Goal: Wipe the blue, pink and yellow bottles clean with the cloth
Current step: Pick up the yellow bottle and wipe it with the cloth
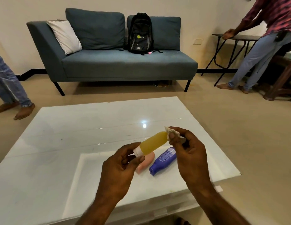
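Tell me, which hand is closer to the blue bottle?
Right. The right hand hangs just above the blue bottle lying on the table, pressing the cloth to the yellow bottle. The left hand is farther left, beyond the pink bottle.

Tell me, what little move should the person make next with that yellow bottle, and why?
Probably draw the cloth down the yellow bottle toward its white cap. The right hand presses the cloth only against the bottle's far end, while the left hand holds the cap end in the air, so most of the body looks unwiped. The pink bottle and blue bottle lie on the table.
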